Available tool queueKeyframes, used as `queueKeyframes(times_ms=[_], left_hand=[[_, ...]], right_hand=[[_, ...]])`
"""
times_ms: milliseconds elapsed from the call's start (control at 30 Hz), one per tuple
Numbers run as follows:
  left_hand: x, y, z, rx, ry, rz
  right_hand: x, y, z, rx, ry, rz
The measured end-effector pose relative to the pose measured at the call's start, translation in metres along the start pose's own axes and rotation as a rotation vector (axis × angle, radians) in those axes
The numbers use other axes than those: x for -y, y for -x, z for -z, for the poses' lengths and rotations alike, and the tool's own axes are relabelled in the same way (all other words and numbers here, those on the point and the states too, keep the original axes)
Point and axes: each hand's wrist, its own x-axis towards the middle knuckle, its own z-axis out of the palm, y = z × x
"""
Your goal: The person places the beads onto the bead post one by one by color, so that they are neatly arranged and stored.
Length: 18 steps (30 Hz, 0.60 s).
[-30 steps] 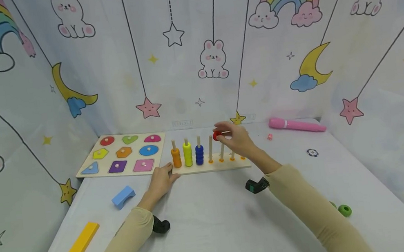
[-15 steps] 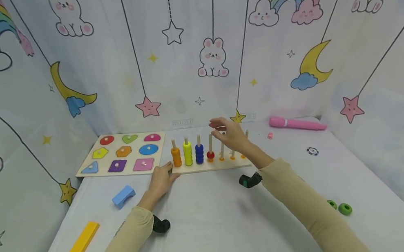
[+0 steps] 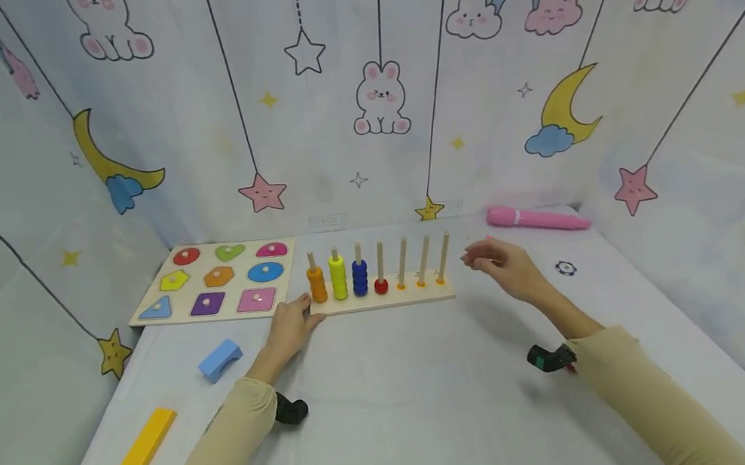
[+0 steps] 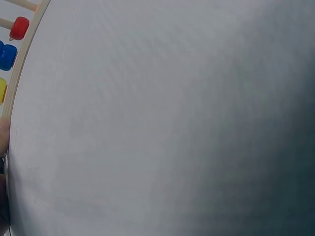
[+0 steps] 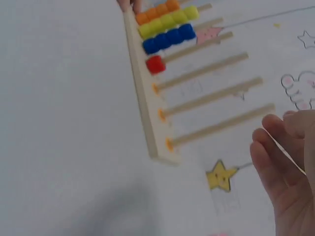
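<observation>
A wooden peg board [image 3: 388, 300] stands in the middle of the table with a row of upright pegs. Orange beads [image 3: 317, 284], yellow beads [image 3: 338, 277] and blue beads [image 3: 360, 278] are stacked on the three leftmost pegs. A single red bead [image 3: 381, 286] sits at the bottom of the peg beside the blue ones; the pegs to its right bear no beads. My left hand [image 3: 289, 328] grips the board's left end, thumb at the front edge. My right hand [image 3: 513, 269] hovers to the right of the board, fingers loosely bent, holding nothing.
A shape puzzle [image 3: 214, 282] lies at the back left. Nearer are a blue arched block [image 3: 220, 360] and a yellow block [image 3: 145, 446]. At the back right lie a pink marker-shaped stick [image 3: 538, 218] and a round black-and-white chip [image 3: 565, 268]. A patterned curtain [image 3: 346, 114] closes off the back.
The red bead went from my right hand onto the fourth peg. After letting go, the right hand moved away to the right. My left hand stays on the board's end.
</observation>
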Motion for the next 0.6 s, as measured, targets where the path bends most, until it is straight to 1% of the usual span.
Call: queueKeyframes(times_ms=[100, 233, 333, 400, 500, 600], left_hand=[[0.001, -0.001, -0.001, -0.008, -0.003, -0.013], [0.005, -0.003, -0.001, -0.034, -0.014, -0.035], [0.006, -0.003, -0.002, -0.036, -0.009, -0.052], [0.006, -0.003, -0.002, -0.034, -0.005, -0.056], [0.005, -0.003, -0.003, -0.025, 0.002, -0.043], [0.004, -0.002, -0.003, -0.019, -0.001, -0.028]], right_hand=[[-0.021, 0.028, 0.025, 0.081, -0.002, -0.075], [-0.057, 0.062, 0.047, 0.113, 0.011, -0.122], [-0.076, 0.09, 0.058, 0.139, 0.027, -0.14], [-0.079, 0.108, 0.063, 0.174, 0.061, -0.154], [-0.078, 0.131, 0.067, 0.219, 0.115, -0.183], [-0.075, 0.15, 0.069, 0.249, 0.139, -0.183]])
